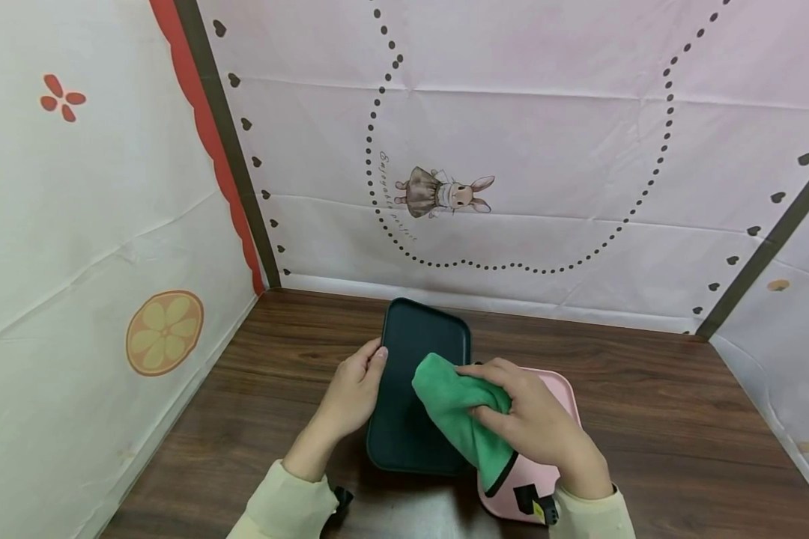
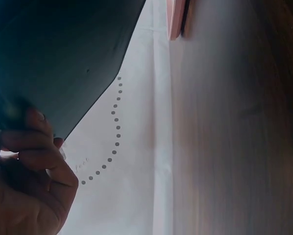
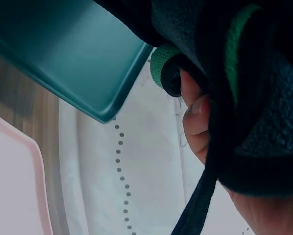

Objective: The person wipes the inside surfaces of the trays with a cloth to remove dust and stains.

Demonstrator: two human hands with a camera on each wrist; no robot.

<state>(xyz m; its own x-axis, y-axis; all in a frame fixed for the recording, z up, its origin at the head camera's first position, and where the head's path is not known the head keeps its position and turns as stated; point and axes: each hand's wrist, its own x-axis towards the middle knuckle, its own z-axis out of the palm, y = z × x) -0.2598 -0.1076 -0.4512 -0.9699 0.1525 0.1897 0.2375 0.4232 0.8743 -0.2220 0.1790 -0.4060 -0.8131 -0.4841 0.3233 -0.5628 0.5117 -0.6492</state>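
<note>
A dark green rectangular tray (image 1: 414,389) is held up at a tilt above the table. My left hand (image 1: 352,389) grips its left edge, thumb on the inner face and fingers behind, as the left wrist view shows from the underside of the tray (image 2: 63,63). My right hand (image 1: 535,412) holds a bunched green cloth (image 1: 455,408) with dark edging in front of the tray's right part. In the right wrist view the cloth (image 3: 269,117) shows a greyish side and hides much of the hand. Whether the cloth touches the tray I cannot tell.
A pink tray (image 1: 529,479) lies on the brown wood-grain table (image 1: 661,434), partly under my right hand and the cloth. Printed white sheets form a back wall (image 1: 546,165) and side walls, the left one (image 1: 88,247) close to the table's edge.
</note>
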